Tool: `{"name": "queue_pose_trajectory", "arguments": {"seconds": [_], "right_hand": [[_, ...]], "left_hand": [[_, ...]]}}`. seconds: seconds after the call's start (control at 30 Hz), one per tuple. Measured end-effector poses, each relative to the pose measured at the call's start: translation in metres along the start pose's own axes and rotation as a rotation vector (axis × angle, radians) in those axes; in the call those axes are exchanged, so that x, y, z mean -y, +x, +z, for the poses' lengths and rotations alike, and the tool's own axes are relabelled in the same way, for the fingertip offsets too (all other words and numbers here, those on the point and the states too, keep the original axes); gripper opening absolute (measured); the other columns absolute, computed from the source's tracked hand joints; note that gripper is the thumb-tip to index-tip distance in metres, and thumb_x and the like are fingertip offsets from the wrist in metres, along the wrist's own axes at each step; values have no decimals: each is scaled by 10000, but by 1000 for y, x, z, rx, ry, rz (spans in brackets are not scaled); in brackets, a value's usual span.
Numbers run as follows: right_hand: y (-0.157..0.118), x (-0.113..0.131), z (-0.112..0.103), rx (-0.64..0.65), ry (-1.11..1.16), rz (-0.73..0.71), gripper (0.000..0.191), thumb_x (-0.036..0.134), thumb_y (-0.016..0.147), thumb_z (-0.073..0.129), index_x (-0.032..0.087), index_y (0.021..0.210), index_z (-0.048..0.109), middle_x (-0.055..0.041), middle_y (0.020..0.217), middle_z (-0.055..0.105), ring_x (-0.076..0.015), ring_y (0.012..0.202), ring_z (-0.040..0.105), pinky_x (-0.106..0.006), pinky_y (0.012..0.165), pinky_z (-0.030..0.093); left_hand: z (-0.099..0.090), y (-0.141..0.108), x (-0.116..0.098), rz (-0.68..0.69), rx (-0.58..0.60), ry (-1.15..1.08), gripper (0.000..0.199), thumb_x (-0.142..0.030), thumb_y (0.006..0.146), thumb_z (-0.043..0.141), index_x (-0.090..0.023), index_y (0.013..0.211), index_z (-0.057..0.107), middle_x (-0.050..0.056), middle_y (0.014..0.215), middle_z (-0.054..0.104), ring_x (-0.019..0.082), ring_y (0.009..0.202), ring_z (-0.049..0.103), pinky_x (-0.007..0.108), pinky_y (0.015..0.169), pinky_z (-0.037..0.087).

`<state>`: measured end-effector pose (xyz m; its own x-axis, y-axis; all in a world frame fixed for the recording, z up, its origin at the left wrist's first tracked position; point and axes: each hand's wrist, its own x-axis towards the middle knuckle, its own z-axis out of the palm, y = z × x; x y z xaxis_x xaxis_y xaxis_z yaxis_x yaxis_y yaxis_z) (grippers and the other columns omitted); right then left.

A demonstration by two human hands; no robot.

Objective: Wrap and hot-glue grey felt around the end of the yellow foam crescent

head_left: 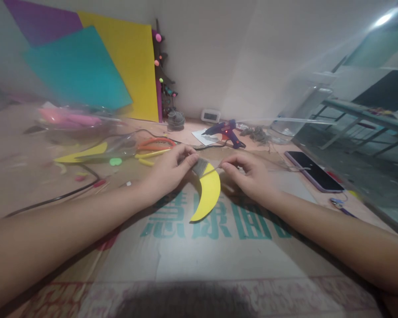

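A yellow crescent-shaped foam piece is held over the printed cardboard, its tip pointing down toward me. Grey-brown twine wraps its upper end. My left hand pinches that wrapped end between thumb and fingers. To the right of the crescent, my right hand is closed on the loose strand of twine, which runs taut from the crescent's edge to its fingertips. Beyond my hands lies a blue glue gun with a small red light, on a white paper.
Scissors with orange handles and a yellow foam scrap lie left. A phone rests near the right edge. At the back stand a ball of twine, a small white clock-like device and coloured sheets. A black cable crosses the left side.
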<state>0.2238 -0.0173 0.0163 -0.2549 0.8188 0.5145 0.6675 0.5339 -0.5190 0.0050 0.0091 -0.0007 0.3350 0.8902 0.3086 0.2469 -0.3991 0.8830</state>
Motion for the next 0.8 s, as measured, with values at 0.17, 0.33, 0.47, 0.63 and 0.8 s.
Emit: {"name": "queue_pose_trajectory", "arguments": {"seconds": [0.17, 0.33, 0.47, 0.63, 0.8], "right_hand": [[0, -2, 2, 15, 29, 53, 161, 276, 887, 557, 183, 789, 646, -12, 725, 657, -146, 680, 581, -254, 610, 437], [1, 5, -1, 77, -33, 15, 204, 277, 891, 552, 178, 747, 658, -8, 667, 660, -137, 617, 565, -251, 563, 406], [10, 12, -17, 234, -116, -1, 215, 313, 910, 533, 192, 848, 699, -12, 726, 690, -138, 616, 576, -251, 541, 398], [31, -10, -49, 372, -365, 78, 208, 380, 889, 562, 237, 919, 710, -16, 781, 710, -161, 643, 614, -265, 544, 401], [46, -49, -65, 266, -302, 249, 233, 406, 850, 599, 203, 949, 658, -45, 888, 709, -187, 735, 645, -290, 620, 473]], "left_hand": [[0, 0, 3, 24, 32, 60, 291, -383, 911, 541, -193, 1124, 595, 39, 946, 665, 160, 764, 599, 247, 641, 447], [0, 4, 3, 12, 19, 53, 288, -371, 918, 514, -171, 1101, 611, 60, 1028, 673, 178, 859, 614, 267, 714, 474], [0, 5, 3, -50, -18, 20, 274, -420, 903, 530, -168, 988, 598, 28, 849, 662, 162, 721, 595, 250, 608, 436], [1, 4, 4, -79, -10, 6, 263, -447, 900, 529, -196, 945, 594, -22, 631, 574, 156, 587, 536, 248, 545, 388], [0, 5, 6, -51, 11, 20, 255, -424, 903, 525, -194, 981, 602, -18, 668, 572, 155, 614, 527, 248, 568, 384]]}}
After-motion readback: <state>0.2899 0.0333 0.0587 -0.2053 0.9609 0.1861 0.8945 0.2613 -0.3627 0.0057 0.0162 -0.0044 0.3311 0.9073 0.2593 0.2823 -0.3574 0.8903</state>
